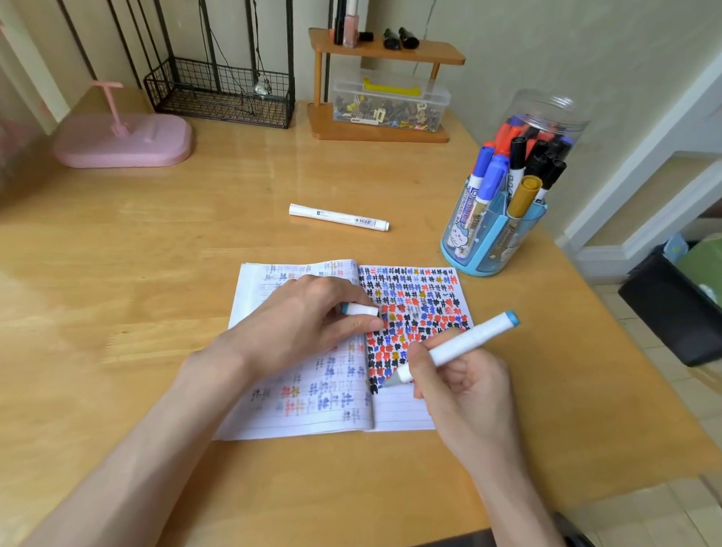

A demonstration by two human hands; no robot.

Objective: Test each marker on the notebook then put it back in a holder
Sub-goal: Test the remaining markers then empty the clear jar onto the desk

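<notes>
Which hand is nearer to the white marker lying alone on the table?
Left. The left hand, gripping a cap, rests on the notebook on the near side of the white marker; the right hand is farther, to the right.

The bench (146, 231) is glossy varnished wood. The notebook (403, 411) has matt lined paper. The marker (459, 346) is smooth white plastic; the jar (544, 111) clear plastic; the basket (218, 97) black wire.

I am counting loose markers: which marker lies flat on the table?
The white marker beyond the notebook. The others stand in the blue holder or the clear jar, and one is held in the right hand.
</notes>
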